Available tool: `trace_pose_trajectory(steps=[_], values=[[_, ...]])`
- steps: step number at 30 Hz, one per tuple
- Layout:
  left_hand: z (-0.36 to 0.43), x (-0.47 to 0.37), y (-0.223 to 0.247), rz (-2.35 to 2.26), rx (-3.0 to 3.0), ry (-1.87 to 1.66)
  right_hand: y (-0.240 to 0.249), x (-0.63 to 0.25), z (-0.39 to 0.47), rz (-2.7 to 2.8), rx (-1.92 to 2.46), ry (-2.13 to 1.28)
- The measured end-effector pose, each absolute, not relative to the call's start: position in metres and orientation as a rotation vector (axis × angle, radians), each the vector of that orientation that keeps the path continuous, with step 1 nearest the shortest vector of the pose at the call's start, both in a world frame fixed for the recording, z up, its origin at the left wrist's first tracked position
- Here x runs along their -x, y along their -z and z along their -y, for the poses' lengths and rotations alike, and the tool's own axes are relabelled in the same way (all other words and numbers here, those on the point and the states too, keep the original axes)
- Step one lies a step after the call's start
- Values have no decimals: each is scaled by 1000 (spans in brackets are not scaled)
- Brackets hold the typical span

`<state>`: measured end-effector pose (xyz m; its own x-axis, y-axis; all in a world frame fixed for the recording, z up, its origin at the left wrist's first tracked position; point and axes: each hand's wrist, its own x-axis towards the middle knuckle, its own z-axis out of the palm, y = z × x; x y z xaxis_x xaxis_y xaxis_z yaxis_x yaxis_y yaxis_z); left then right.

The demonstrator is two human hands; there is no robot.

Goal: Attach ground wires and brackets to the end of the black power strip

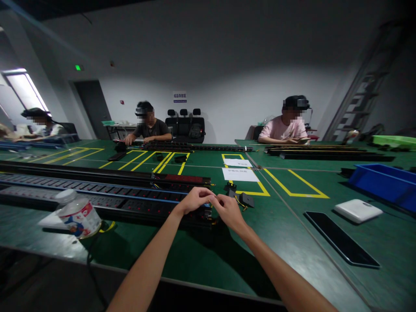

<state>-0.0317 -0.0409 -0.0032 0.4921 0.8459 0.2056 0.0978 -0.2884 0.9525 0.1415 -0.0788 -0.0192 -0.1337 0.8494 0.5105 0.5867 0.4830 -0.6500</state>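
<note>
My left hand [196, 200] and my right hand [228, 209] meet above the right end of a long black strip [143, 204], which carries rows of dark socket-like modules with small red marks. Both hands are closed, fingertips pinched together and touching. Whatever lies between them is too small or hidden to make out. Beneath the hands, small parts and wires show at the strip's end. Just beyond my right hand, a small black block [246, 199] with a yellow wire rests on the green table [201, 255].
A plastic jar [79, 215] stands at the left. To the right lie a dark phone-like slab [341, 238], a white box [358, 210] and a blue bin [386, 184]. Paper sheets [239, 174] lie ahead. Several people sit across the table, beside more black strips [325, 152].
</note>
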Motion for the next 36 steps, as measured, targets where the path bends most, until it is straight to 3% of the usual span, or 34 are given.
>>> trace_pose_trajectory(steps=[36], values=[[39,31,5,-815,-1751,-903,22,-142,77,1815,1175,-397]])
